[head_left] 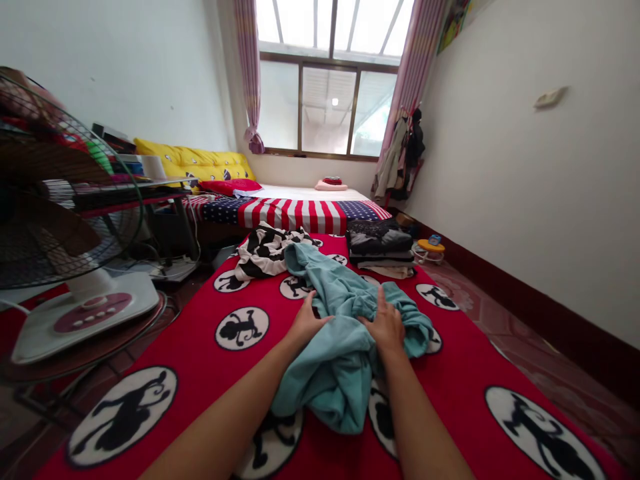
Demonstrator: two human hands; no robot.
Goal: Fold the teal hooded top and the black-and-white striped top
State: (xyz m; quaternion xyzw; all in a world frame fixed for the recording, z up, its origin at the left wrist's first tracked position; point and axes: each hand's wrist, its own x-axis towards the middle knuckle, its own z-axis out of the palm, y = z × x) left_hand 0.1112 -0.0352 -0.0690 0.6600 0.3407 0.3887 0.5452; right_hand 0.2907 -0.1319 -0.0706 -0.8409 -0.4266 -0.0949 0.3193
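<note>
A rumpled teal garment (340,300) lies across the red blanket (190,373), its near part bunched toward me. Whether it is a top or trousers I cannot tell from the folds. My left hand (304,323) grips its left side, thumb on top and the other fingers partly hidden by cloth. On the other side, my right hand (387,327) holds the gathered fabric, index finger pointing forward, thumb turned inward. Just beyond the garment's far left end is a crumpled black-and-white patterned cloth (267,252).
A stack of folded dark clothes (380,243) sits at the blanket's far right. To the left, a fan (90,307) stands on a round stool. Farther back are a bed with a striped cover (295,215) and, by the right wall, a small yellow stool (430,247).
</note>
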